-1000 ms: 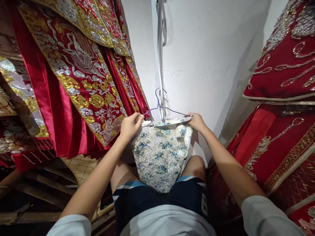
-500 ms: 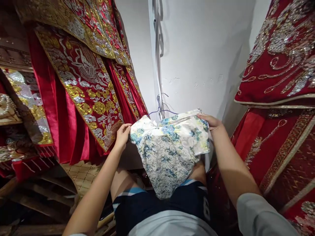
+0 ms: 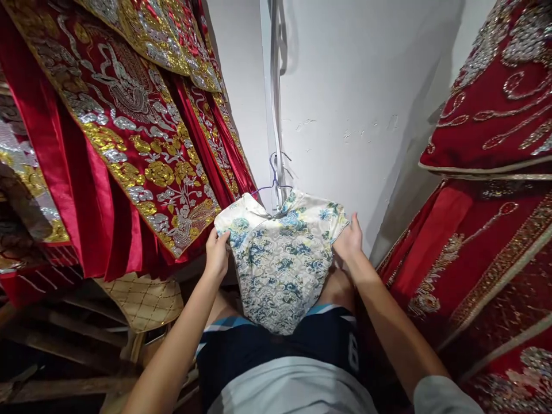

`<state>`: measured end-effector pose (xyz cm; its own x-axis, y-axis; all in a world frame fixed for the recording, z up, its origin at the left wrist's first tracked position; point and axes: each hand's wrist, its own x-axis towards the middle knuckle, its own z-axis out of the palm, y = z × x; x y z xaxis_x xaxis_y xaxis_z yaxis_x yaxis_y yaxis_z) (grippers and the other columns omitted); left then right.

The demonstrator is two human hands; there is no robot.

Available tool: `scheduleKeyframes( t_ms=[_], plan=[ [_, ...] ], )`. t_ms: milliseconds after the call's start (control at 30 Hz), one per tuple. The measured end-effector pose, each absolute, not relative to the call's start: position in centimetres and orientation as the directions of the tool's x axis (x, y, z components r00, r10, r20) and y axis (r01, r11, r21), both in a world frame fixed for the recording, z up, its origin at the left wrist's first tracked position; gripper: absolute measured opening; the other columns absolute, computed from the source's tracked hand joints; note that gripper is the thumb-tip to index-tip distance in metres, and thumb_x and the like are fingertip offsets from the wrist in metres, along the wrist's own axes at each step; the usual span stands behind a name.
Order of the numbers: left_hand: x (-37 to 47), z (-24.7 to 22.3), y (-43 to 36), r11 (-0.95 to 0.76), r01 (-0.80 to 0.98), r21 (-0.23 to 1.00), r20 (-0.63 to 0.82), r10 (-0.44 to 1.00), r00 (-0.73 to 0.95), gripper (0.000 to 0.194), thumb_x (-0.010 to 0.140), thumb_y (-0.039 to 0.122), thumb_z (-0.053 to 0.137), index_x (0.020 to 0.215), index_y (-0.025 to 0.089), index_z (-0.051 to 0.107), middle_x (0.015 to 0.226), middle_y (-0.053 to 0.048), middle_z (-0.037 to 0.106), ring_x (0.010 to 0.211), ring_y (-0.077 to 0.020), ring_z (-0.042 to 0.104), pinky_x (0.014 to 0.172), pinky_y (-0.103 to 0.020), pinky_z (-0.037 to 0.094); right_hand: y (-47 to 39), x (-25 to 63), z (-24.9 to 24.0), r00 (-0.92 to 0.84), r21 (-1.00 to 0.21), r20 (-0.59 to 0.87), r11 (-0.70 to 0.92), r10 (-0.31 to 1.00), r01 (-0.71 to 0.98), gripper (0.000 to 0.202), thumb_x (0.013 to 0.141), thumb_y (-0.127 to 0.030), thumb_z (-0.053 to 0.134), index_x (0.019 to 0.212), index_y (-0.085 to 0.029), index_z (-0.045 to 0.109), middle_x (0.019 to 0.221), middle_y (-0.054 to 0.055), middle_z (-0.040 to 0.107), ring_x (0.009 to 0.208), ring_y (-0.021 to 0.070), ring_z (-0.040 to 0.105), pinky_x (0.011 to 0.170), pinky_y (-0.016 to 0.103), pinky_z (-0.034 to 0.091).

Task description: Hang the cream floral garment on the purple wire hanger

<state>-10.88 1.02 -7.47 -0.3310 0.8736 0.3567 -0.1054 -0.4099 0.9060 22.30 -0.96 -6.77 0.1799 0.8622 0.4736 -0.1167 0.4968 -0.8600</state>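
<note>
The left hand (image 3: 218, 251) pinches one sleeve of the shirt (image 3: 282, 261), spread between both hands; the right hand's (image 3: 349, 242) hold at the other sleeve is hidden. Straightening below the hanger (image 3: 275, 181) seems underway; evening the sleeves calls for gentle tension.

The floral shirt (image 3: 284, 264) is soft cloth with a faint sheen, its weave finely textured. The hanger (image 3: 273, 183) looks thin and smooth – wire or plastic, hard to tell. Glossy satin pleats (image 3: 101, 230) flank a glittering sequined panel (image 3: 161, 172); the wall (image 3: 345, 75) is matt, chipped – the poles (image 3: 81, 352), dull wood.
</note>
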Motion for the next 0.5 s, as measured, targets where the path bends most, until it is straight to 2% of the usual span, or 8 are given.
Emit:
scheduleKeyframes(
  t_ms=[67,133,200,300,400,500],
  plan=[
    [-10.8,-6.3,0.3,-0.498,-0.063,0.865,0.454,0.829,-0.327,0.052,0.078,0.044,0.065,0.124,0.019,0.057,0.128,-0.013,0.065,0.112,-0.0247,0.065,0.089,-0.033,0.054,0.4,23.3,-4.7,0.265,-0.83,0.456,0.513,0.85,-0.219,0.053,0.074,-0.073,0.06,0.094,-0.023,0.065,0.095,0.009,0.074,0.106,0.0293,0.069,0.087,0.042,0.057],
    [-11.1,-4.7,0.0,-0.557,-0.012,0.831,0.523,0.787,-0.326,0.06,0.08,0.042,0.065,0.133,0.019,0.052,0.138,-0.014,0.059,0.123,-0.0273,0.06,0.099,-0.036,0.051,1.3,23.8,-2.3,0.332,-0.791,0.47,0.557,0.818,-0.252,0.046,0.069,-0.063,0.072,0.089,-0.023,0.062,0.094,0.008,0.073,0.104,0.0292,0.069,0.086,0.04,0.058],
    [-11.5,-3.3,-0.3,-0.596,0.11,0.795,0.598,0.741,-0.307,0.073,0.076,0.038,0.071,0.141,0.02,0.044,0.147,-0.014,0.051,0.132,-0.0291,0.053,0.108,-0.039,0.046,1.7,23.7,0.1,0.372,-0.759,0.503,0.605,0.78,-0.242,0.045,0.07,-0.062,0.072,0.089,-0.022,0.061,0.094,0.008,0.073,0.103,0.03,0.069,0.084,0.04,0.058],
    [-12.0,-2.6,-0.6,-0.607,0.431,0.668,0.727,0.655,-0.206,0.091,0.071,0.037,0.078,0.149,0.022,0.034,0.155,-0.014,0.038,0.144,-0.0317,0.037,0.12,-0.043,0.031,1.1,22.5,2.6,0.39,-0.745,0.56,0.651,0.731,-0.15,0.05,0.079,-0.065,0.062,0.102,-0.021,0.062,0.102,0.011,0.071,0.106,0.0303,0.068,0.083,0.041,0.058],
    [-12.3,-3.7,-0.4,-0.476,0.662,0.579,0.718,0.683,-0.136,0.109,0.066,0.038,0.081,0.156,0.024,0.022,0.155,-0.017,0.03,0.148,-0.038,0.024,0.122,-0.053,0.021,-1.3,20.2,2.9,0.309,-0.753,0.61,0.655,0.73,-0.061,0.054,0.087,-0.067,0.051,0.117,-0.023,0.06,0.109,0.011,0.069,0.107,0.0288,0.067,0.083,0.041,0.057],
    [-12.2,-5.4,0.5,-0.362,0.72,0.592,0.617,0.778,-0.116,0.12,0.06,0.036,0.084,0.158,0.024,0.015,0.151,-0.02,0.029,0.146,-0.0428,0.025,0.118,-0.058,0.025,-4.4,17.8,2.3,0.142,-0.768,0.623,0.636,0.769,-0.074,0.048,0.09,-0.066,0.051,0.112,-0.024,0.061,0.104,0.007,0.069,0.101,0.026,0.067,0.084,0.038,0.056]
  ],
)
